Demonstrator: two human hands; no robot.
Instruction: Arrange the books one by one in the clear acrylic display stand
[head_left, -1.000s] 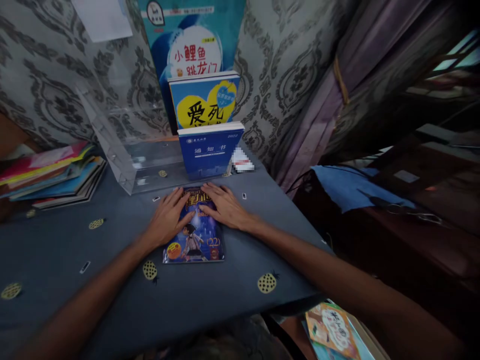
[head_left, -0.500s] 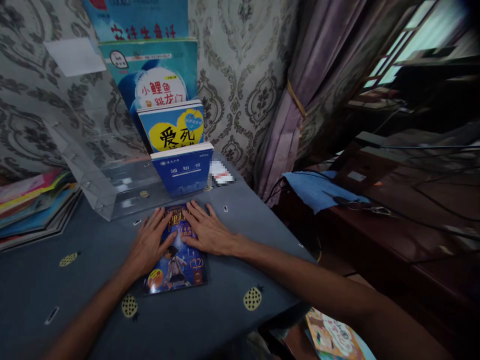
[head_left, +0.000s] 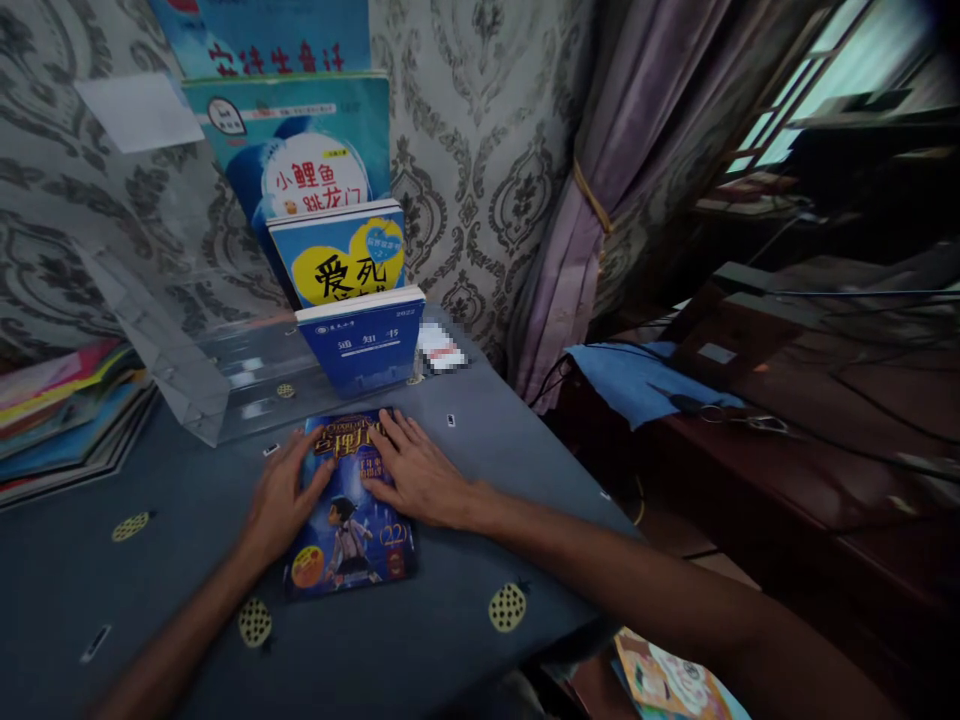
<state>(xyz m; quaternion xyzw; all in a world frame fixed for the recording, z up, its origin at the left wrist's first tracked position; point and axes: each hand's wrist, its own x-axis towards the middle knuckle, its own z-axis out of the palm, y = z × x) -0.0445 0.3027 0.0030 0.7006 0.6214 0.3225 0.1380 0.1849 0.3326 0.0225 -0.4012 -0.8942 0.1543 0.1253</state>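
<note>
A dark blue book (head_left: pixel 352 540) with a cartoon figure and the number 22 lies flat on the grey tablecloth (head_left: pixel 420 650). My left hand (head_left: pixel 283 495) rests at the book's left edge, fingers spread, thumb over the cover. On the cover's upper right lies my right hand (head_left: pixel 420 470), its fingers apart. Just behind the book, a blue booklet (head_left: pixel 367 350) stands in a clear stepped rack (head_left: pixel 180 380). Behind it rise a yellow-and-blue book (head_left: pixel 349 260) and a teal book (head_left: pixel 315 150).
Several colourful books (head_left: pixel 67 420) are stacked at the table's left. A small white packet (head_left: pixel 441 347) sits right of the rack. A purple curtain (head_left: pixel 592 190) hangs beyond the table's right edge. Further right, a blue cloth (head_left: pixel 630 380) and cables lie on a dark red surface (head_left: pixel 795 470).
My left hand has slid left, off most of the cover, uncovering more of the title. My right hand has shifted slightly right and down. The view has moved a little.
</note>
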